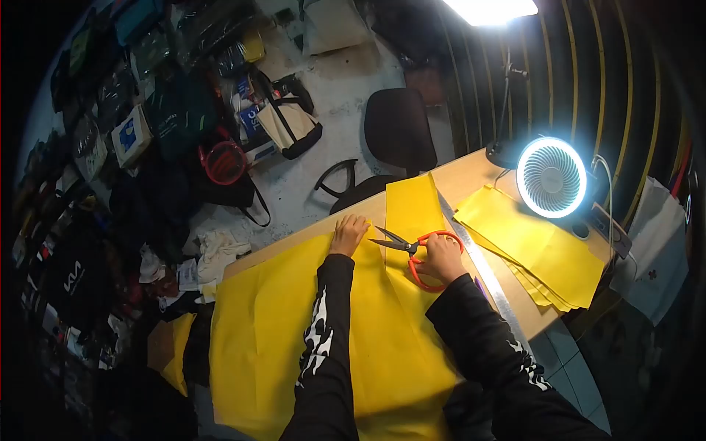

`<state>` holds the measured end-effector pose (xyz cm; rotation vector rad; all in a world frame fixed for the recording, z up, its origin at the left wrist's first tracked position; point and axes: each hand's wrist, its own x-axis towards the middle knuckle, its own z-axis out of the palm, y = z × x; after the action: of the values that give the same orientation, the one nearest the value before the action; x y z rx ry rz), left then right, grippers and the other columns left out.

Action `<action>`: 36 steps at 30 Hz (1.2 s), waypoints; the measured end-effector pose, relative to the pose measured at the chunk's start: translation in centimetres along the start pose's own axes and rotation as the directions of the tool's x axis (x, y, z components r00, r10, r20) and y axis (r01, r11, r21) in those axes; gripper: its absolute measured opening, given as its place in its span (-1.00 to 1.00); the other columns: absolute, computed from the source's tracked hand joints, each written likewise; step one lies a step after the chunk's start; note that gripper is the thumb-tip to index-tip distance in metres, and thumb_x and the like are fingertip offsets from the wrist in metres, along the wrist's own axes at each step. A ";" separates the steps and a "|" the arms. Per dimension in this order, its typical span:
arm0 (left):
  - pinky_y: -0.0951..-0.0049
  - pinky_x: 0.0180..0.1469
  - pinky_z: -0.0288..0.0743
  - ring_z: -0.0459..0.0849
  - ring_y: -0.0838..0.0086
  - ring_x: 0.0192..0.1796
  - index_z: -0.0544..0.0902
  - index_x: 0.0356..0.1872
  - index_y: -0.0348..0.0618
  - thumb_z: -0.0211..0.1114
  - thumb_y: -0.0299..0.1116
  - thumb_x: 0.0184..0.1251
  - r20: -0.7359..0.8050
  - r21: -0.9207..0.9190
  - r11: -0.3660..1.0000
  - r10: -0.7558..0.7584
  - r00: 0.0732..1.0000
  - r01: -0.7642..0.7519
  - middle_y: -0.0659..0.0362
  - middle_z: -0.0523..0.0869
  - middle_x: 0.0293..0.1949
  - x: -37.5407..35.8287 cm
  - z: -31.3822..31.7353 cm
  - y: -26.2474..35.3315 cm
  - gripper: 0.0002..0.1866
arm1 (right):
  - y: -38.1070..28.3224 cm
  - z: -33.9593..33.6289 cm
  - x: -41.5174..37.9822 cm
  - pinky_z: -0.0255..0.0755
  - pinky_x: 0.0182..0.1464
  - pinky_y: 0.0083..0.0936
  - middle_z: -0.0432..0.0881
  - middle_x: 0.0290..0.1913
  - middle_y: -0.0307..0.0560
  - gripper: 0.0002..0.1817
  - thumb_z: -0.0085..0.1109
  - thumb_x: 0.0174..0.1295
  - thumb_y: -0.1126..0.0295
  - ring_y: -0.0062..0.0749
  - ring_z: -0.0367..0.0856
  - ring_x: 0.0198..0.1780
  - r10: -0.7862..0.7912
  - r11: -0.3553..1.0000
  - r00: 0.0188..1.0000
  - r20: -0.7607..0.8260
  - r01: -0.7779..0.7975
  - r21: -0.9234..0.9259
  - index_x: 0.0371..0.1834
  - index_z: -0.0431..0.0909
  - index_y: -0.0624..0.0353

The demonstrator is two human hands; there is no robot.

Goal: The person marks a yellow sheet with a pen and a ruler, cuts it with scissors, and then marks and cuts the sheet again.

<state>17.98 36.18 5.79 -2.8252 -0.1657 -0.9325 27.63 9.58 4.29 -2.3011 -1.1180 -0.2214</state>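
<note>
A large sheet of yellow fabric (294, 316) covers much of the table and hangs over its near edge. My left hand (348, 235) is closed on the sheet's far edge, with a bit of yellow showing at the fingertips. In my right hand (444, 259) are scissors (401, 245) with red handles. Their blades are spread apart and point left toward my left hand, beside a slit in the yellow fabric. Beyond the scissors lies a yellow panel (413, 206) reaching the table's far edge. A metal ruler (485, 268) runs diagonally just right of my right hand.
Several cut yellow pieces (544, 242) are stacked on the table's right side. Behind them stand a lit round fan (551, 178) and a lamp (493, 9). A purple pen (480, 285) lies by the ruler. Past the table are a black chair (399, 128) and piled bags (287, 121).
</note>
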 end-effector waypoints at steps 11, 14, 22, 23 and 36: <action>0.29 0.02 0.47 0.60 0.20 -0.07 0.59 -0.11 -0.25 0.27 -0.07 0.32 0.417 -0.391 0.816 -0.255 0.872 0.426 -0.04 0.62 -0.07 -4.2 -9.3 11.2 -0.60 | -0.3 -1.2 0.4 0.53 -0.17 -0.28 0.61 -0.18 0.05 -0.23 0.56 -0.29 -0.15 -0.13 0.62 -0.08 0.290 0.953 0.953 -0.090 -0.296 -0.060 -0.21 0.52 0.28; 0.07 0.29 0.21 0.36 0.12 0.30 0.41 0.25 -0.14 0.16 0.16 0.32 0.498 -0.049 0.933 -0.287 0.818 0.357 -0.04 0.40 0.28 -7.5 -12.8 16.0 -0.34 | -1.4 -2.2 -0.3 0.56 -0.18 -0.34 0.60 -0.12 0.06 -0.57 0.39 0.04 0.12 -0.17 0.59 -0.03 0.331 0.932 0.943 -0.037 -0.333 -0.145 -0.21 0.56 0.24; -0.24 0.44 -0.30 -0.11 0.10 0.57 0.14 0.49 -0.05 -0.06 0.38 0.30 0.493 0.073 0.921 -0.367 0.789 0.383 0.03 0.05 0.53 -11.5 -11.1 17.7 -0.09 | -1.7 -1.4 0.0 0.58 -0.13 -0.31 0.66 -0.19 0.13 -0.75 0.28 0.10 0.32 -0.11 0.67 -0.09 0.254 0.964 0.967 0.032 -0.251 -0.083 -0.23 0.60 0.25; -0.25 0.44 -0.30 -0.10 0.10 0.57 0.15 0.49 -0.05 -0.06 0.38 0.29 0.484 0.075 0.921 -0.368 0.794 0.382 0.04 0.06 0.53 -11.6 -11.0 17.8 -0.10 | -1.4 -1.5 -0.1 0.58 -0.13 -0.30 0.67 -0.21 0.13 -0.76 0.28 0.09 0.33 -0.10 0.68 -0.10 0.232 0.972 0.972 0.024 -0.231 -0.046 -0.24 0.61 0.25; -0.27 0.44 -0.29 -0.03 0.12 0.55 0.27 0.43 -0.04 -0.01 0.40 0.25 0.394 0.036 0.907 -0.398 0.828 0.419 0.07 0.15 0.50 -12.1 -10.6 17.7 -0.11 | 1.1 -1.2 0.3 0.56 -0.15 -0.26 0.69 -0.22 0.20 -0.76 0.19 0.01 0.47 0.01 0.69 -0.17 0.127 0.963 0.987 -0.103 -0.098 0.252 -0.22 0.64 0.28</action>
<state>4.91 16.19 4.84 -3.0526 -0.8394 -0.4069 28.81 8.56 4.96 -2.0936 -0.8978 -0.1622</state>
